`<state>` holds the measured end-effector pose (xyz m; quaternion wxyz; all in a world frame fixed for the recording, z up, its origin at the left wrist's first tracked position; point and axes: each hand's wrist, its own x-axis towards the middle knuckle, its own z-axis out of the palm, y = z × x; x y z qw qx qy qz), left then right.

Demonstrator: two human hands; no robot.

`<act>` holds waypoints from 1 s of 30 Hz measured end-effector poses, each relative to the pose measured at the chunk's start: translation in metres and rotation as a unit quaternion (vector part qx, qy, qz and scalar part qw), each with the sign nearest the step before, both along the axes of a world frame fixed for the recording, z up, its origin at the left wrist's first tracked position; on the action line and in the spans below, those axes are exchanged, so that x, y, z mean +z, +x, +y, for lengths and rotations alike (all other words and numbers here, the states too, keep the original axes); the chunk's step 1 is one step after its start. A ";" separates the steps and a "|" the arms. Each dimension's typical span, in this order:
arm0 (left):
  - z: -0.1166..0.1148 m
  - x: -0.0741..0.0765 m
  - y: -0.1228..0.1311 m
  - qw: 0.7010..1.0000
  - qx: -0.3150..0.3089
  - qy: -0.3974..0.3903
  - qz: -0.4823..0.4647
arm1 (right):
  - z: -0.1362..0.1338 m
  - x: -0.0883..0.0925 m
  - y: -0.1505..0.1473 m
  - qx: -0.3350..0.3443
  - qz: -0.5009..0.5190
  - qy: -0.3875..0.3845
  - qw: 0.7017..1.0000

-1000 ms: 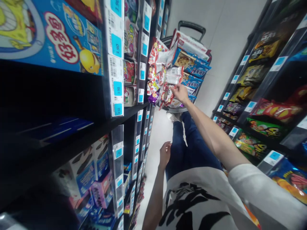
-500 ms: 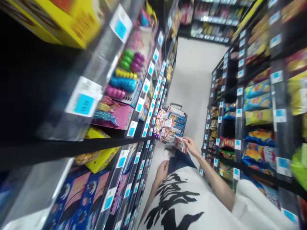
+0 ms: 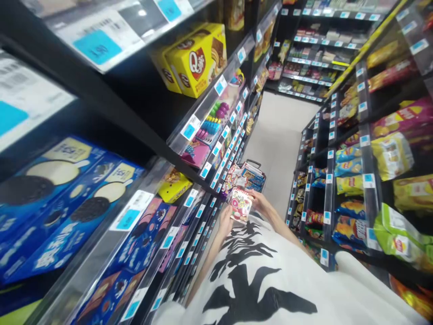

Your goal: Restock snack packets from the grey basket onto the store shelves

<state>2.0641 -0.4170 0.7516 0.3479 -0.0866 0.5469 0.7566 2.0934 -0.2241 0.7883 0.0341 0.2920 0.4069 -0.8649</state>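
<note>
the left hand (image 3: 226, 220) pinches the left edge of a small white and red packet (image 3: 241, 206), and the right hand (image 3: 260, 201) closes on its upper right edge. the packet sits between them, before the printed white shirt (image 3: 297, 266), with snack bags (image 3: 252, 177) heaped just beyond.

Aisle floor (image 3: 280, 131): bright, pale, evenly lit
Left shelf recess (image 3: 135, 81): sunk in near-black shadow
Clear label strip (image 3: 144, 17): whitish glare spot
Upper-left price tag (image 3: 98, 44): stretched, numerals blurred
Green chip bag (image 3: 397, 239): softened, distorted toward right edge
Printed packet (image 3: 241, 206): small lettering too soft to read
</note>
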 end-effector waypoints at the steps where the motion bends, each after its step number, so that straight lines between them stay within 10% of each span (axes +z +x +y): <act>1: -0.003 0.003 0.006 1.000 0.015 0.019 -0.003 | -0.004 0.003 -0.002 0.012 0.017 -0.020 1.000; 9: -0.024 0.021 0.029 0.986 -0.147 0.074 -0.013 | -0.043 -0.005 0.006 0.029 -0.060 0.025 0.997; 30: -0.040 0.024 0.030 0.983 -0.180 0.004 0.025 | -0.055 0.010 0.006 -0.019 -0.129 0.017 0.991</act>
